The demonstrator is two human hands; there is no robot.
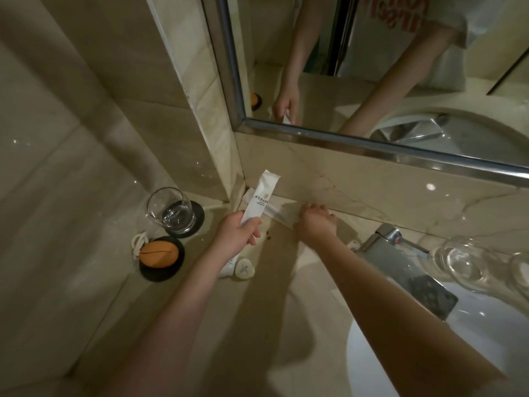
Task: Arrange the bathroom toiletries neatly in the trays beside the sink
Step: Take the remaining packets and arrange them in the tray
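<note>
Countertop point(177, 305): polished beige marble, glossy, runs into a tiled corner under a chrome-framed mirror point(372, 147).
Left hand point(239, 234): raised off the counter, palm side toward the corner, fingers curled tight around the lower end of a long white sachet point(262, 197); sachet is flat, crimped at the top, printed dark text and a small gold mark, tilted upward toward the corner.
Right hand point(316, 222): arm stretched across the faucet point(392, 250), palm down, fingertips bent onto flat white packets point(274, 209) lying along the backsplash; whether it pinches one, cannot tell.
Other toiletries: white tube point(229, 266) partly hidden under the left wrist, touching a small round white packet point(244, 269) on the counter.
Glass tumbler point(170, 210): clear, upright on a round black coaster point(197, 222).
Orange oval soap point(159, 253): matte, on a second black round dish point(163, 275), white cord loop point(138, 243) beside it.
Sink point(429, 353): white basin, lower right; clear glassware point(463, 263) near the faucet.
Trays: none visible.
</note>
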